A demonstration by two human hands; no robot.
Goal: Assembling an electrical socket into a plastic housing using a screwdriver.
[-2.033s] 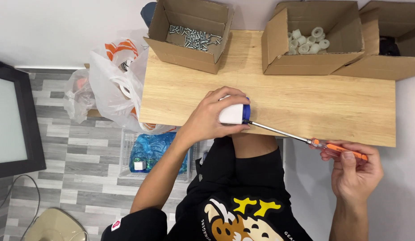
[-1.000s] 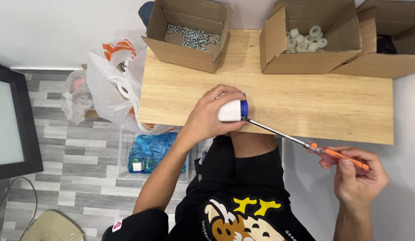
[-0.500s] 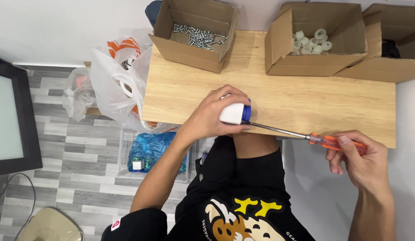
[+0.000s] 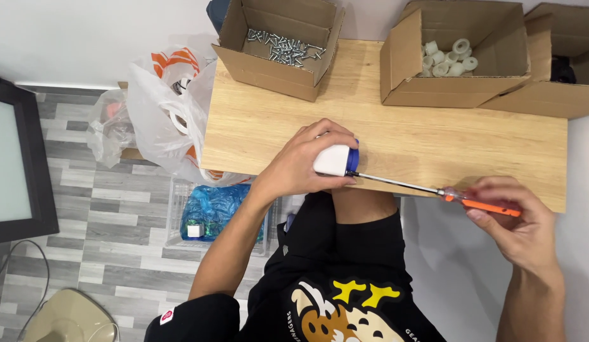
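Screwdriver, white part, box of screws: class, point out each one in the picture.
screwdriver (image 4: 491, 206), head view, on the orange handle.
white part (image 4: 332, 160), head view, on its white body.
box of screws (image 4: 266, 65), head view, on the front wall.

Left hand (image 4: 304, 161) grips white part (image 4: 332, 159) at table (image 4: 434, 139) edge; right hand (image 4: 519, 225) holds screwdriver (image 4: 434, 190) against it.

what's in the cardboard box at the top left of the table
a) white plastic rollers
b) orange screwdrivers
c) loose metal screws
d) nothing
c: the left box holds a scatter of small silvery screws; the white round parts sit in the next box to the right, and the one screwdriver in view is in the right hand.
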